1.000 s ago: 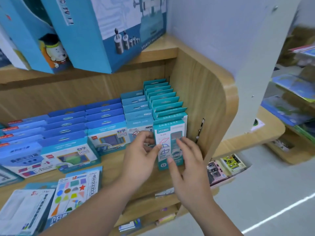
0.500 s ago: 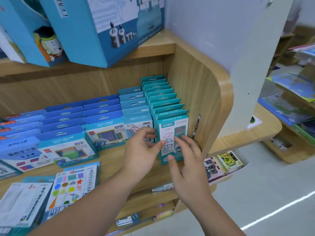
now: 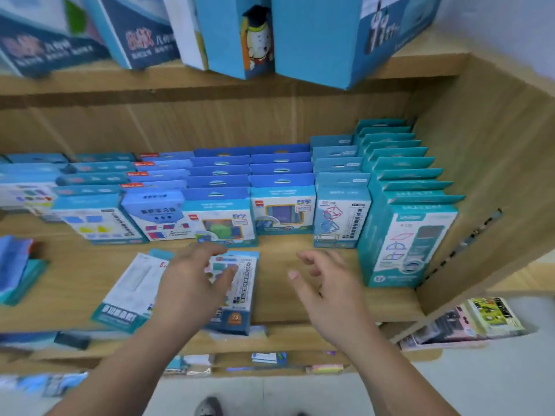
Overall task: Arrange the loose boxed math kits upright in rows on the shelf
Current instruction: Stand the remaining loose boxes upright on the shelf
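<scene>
On wooden shelf point(image 3: 276, 298), blue boxed kit point(image 3: 245, 295) flat beneath left hand point(image 3: 192, 283), right hand point(image 3: 330, 292) beside, both loose, empty

Large blue cartons point(image 3: 315, 40), upper tier; one panel shows a cartoon figure point(image 3: 258, 43). Colourful packs point(image 3: 480, 319), lower right display. Grey floor point(image 3: 495, 385). Shoe tip point(image 3: 208, 406), bottom edge.

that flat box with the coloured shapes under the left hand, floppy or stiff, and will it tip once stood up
Probably stiff: the flat box looks like printed card with straight edges. Likely light, since it is thin. Stood alone it may tip, so lean it against the upright row behind.
</scene>
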`<action>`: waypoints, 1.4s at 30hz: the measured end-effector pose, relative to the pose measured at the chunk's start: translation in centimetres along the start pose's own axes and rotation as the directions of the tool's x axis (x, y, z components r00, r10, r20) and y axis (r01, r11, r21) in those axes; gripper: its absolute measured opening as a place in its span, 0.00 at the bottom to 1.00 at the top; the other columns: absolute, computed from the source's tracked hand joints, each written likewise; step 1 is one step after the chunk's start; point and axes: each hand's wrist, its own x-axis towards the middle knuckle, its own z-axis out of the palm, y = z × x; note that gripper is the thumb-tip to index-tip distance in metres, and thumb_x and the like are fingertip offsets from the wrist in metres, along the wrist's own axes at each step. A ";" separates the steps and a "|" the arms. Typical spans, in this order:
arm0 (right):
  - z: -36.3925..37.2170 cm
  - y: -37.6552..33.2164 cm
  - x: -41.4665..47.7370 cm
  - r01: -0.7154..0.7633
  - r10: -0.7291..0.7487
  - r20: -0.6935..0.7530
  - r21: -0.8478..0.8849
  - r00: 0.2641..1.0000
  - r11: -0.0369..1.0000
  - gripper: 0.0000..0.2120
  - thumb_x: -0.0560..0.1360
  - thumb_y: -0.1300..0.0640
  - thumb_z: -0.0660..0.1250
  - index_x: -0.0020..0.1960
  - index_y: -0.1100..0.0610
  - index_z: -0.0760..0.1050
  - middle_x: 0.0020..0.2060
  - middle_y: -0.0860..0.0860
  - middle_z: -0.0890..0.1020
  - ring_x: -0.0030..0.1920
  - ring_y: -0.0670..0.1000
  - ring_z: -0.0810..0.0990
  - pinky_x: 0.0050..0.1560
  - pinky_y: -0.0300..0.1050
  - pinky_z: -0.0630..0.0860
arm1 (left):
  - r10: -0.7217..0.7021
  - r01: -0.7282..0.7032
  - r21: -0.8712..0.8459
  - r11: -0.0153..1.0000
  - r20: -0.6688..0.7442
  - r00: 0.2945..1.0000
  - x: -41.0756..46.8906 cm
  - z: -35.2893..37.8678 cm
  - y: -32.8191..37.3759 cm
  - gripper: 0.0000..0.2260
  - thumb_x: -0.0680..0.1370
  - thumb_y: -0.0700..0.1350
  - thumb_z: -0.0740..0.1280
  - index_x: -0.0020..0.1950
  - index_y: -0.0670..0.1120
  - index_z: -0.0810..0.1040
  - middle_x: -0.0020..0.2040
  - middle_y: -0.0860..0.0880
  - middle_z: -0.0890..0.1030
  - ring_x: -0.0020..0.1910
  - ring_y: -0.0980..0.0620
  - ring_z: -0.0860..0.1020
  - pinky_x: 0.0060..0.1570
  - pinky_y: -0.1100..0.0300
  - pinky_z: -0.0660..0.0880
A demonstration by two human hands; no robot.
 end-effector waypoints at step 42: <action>12.3 -19.0 1.7 -0.252 0.249 0.053 0.339 0.967 0.906 0.13 0.69 0.63 0.76 0.49 0.52 0.79 0.44 0.51 0.86 0.44 0.52 0.86 0.41 0.48 0.83 | 0.120 0.026 -0.406 0.914 0.332 0.936 2.5 -13.7 -18.6 0.23 0.74 0.66 0.64 0.63 0.56 0.77 0.56 0.62 0.79 0.53 0.61 0.75 0.52 0.68 0.71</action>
